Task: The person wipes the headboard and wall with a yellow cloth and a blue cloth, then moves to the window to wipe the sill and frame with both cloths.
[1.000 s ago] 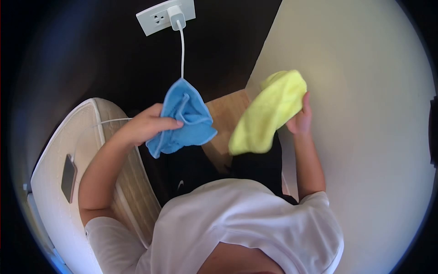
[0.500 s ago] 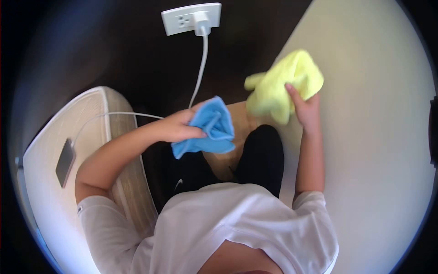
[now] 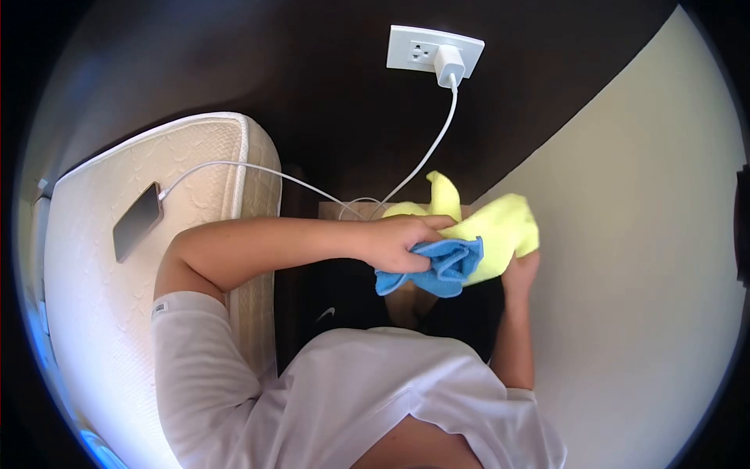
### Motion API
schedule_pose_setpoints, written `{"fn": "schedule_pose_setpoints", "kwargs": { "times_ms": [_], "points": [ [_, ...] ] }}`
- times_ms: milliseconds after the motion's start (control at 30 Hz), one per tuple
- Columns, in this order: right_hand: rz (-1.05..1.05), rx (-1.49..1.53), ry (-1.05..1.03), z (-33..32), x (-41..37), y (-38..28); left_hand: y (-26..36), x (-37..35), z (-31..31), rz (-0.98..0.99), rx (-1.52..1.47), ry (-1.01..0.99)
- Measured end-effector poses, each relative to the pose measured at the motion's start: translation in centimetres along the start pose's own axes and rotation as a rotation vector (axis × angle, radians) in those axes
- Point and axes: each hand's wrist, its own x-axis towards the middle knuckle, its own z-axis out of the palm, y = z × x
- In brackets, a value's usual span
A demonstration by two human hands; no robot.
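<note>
Head view: our left hand (image 3: pixel 393 244) clamps blue cloth (image 3: pixel 455 264), likely bunched for grip; right hand (image 3: pixel 522 273) grips yellow cloth (image 3: pixel 500 227) at blue's 2 o'clock

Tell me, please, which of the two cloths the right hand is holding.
The yellow cloth is in the right hand; the left hand holds the blue cloth.

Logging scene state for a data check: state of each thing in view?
Blue cloth: crumpled, gripped in left hand
Yellow cloth: loosely bunched, held in right hand
Phone: lying on mattress, cable plugged in
Cable: slack, partly hidden
Charger: plugged into outlet
Outlet: one socket visibly free
</note>
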Motion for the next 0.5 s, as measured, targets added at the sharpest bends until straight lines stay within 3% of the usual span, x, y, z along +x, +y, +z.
{"fn": "schedule_pose_setpoints", "kwargs": {
  "times_ms": [67, 100, 200, 267, 300, 333, 400, 433, 467, 500],
  "points": [
    [0.326, -0.520, -0.441, -3.0, 1.4, -1.0, 0.2, -0.1, -0.2, 0.042, -0.013, 0.029],
    [0.394, -0.415, -0.479, -4.1, 1.8, -3.3, 0.4, 0.0, -0.6, 0.085, -0.025, 0.024],
    [0.067, 0.468, -0.559, -2.0, 0.3, -4.0, 1.0, 0.1, -1.1, 0.279, -0.088, 0.056],
    [-0.048, 0.916, -0.638, 0.8, -1.3, -3.3, 1.8, 0.0, -1.4, 0.158, -0.172, 0.079],
    [0.034, 0.958, -0.692, 1.6, -2.2, -2.5, 2.4, -0.3, -1.6, 0.094, -0.214, 0.095],
    [0.181, 0.974, -0.547, 2.6, -2.8, -2.3, 3.1, -0.7, -2.6, 0.047, -0.196, 0.039],
    [0.227, 0.983, -0.364, 3.9, -1.9, 0.2, 4.9, -1.6, -6.6, -0.046, -0.160, -0.066],
    [0.302, 1.187, -0.340, 3.7, -0.5, 2.3, 6.7, -3.2, -8.7, -0.113, -0.060, 0.079],
    [0.161, 1.327, -0.450, 3.2, 1.4, 3.0, 8.5, -5.1, -10.9, -0.248, -0.077, 0.298],
    [0.279, 1.478, -0.413, 2.7, 2.8, 2.1, 10.1, -7.3, -12.1, -0.230, -0.062, 0.766]
  ]
}}
